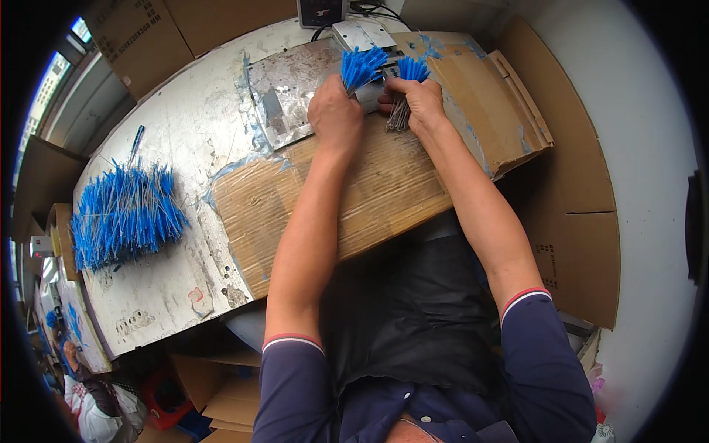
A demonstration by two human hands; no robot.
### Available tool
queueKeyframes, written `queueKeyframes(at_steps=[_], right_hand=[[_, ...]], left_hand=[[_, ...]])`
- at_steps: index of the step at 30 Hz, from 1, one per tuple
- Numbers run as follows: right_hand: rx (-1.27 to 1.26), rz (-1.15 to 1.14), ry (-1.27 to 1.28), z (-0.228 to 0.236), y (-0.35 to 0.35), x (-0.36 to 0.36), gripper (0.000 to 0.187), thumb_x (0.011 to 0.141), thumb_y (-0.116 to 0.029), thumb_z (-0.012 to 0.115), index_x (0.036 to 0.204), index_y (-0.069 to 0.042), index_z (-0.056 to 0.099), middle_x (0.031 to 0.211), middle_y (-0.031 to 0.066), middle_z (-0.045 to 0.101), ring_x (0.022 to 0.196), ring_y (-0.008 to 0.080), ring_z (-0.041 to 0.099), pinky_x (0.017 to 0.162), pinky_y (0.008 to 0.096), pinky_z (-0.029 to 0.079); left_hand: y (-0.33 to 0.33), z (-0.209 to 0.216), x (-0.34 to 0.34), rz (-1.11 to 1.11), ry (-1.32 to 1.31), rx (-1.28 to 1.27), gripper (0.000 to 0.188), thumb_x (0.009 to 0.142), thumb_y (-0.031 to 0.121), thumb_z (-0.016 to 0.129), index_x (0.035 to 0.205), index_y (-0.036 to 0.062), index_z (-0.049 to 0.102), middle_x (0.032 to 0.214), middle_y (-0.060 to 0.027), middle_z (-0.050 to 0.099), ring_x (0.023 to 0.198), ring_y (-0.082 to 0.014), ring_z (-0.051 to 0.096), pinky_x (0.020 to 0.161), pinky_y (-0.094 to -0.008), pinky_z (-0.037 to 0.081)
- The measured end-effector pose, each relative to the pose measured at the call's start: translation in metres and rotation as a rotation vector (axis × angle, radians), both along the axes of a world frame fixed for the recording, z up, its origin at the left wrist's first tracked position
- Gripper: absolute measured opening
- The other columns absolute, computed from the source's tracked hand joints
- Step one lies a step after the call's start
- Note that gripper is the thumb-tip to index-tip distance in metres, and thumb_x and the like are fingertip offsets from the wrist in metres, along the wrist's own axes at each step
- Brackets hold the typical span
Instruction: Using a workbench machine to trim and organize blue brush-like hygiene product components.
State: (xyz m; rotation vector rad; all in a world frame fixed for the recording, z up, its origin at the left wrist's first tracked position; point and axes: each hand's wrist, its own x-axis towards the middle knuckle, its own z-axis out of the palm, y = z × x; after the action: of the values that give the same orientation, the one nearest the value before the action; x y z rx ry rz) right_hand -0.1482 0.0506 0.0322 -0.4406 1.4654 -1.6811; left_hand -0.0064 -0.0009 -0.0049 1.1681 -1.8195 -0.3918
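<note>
My left hand point(336, 117) is closed round a bunch of thin blue-tipped wires point(362, 68), whose blue ends fan out above the fist. Just to its right, my right hand point(422, 105) grips a second bunch of blue-tipped wires point(412, 69). Blue tips stick up from that hand, and bare looped metal ends hang below it. Both hands are over the far part of the work surface, beside a worn metal plate point(292, 81). A large heap of the same blue-tipped wires point(129, 214) lies on the white table point(199, 125) to the left.
Flattened cardboard point(258, 203) covers the near table edge, and a cardboard box point(473, 96) sits at the right. At the back stand a small white metal device point(362, 34) and a dark box point(322, 12) with cables. A white wall point(657, 184) rises on the right.
</note>
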Motion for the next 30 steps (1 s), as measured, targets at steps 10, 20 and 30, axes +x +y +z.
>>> queueKeyframes(at_steps=[10,20,30], right_hand=[[-0.157,0.067,-0.03,-0.01,0.019,0.0,0.01,0.082,0.008,0.07,0.091,0.009,0.066,0.078,0.018,0.069,0.062,0.0265,0.07,0.055,0.0385,0.064],[-0.093,0.081,0.061,-0.007,0.025,0.002,0.013,0.079,0.002,0.075,0.088,0.006,0.068,0.077,0.013,0.069,0.059,0.0204,0.068,0.048,0.0318,0.059],[-0.008,0.078,0.129,-0.005,0.018,0.001,0.008,0.078,0.003,0.074,0.08,0.003,0.066,0.069,0.01,0.066,0.054,0.0168,0.065,0.042,0.0283,0.053]], left_hand=[[0.001,0.004,0.0,0.003,-0.044,-0.011,0.015,0.074,0.0,0.062,0.09,0.0029,0.062,0.087,-0.0181,0.068,0.084,-0.039,0.066,0.076,-0.0492,0.051],[-0.001,-0.001,0.001,-0.032,-0.046,-0.086,0.013,0.08,0.004,0.062,0.093,0.0048,0.063,0.089,-0.0187,0.068,0.085,-0.0405,0.066,0.077,-0.051,0.05],[0.001,0.001,0.002,0.102,-0.008,-0.051,0.011,0.078,-0.001,0.06,0.088,0.0031,0.059,0.087,-0.0169,0.065,0.086,-0.0381,0.064,0.076,-0.0489,0.05]])
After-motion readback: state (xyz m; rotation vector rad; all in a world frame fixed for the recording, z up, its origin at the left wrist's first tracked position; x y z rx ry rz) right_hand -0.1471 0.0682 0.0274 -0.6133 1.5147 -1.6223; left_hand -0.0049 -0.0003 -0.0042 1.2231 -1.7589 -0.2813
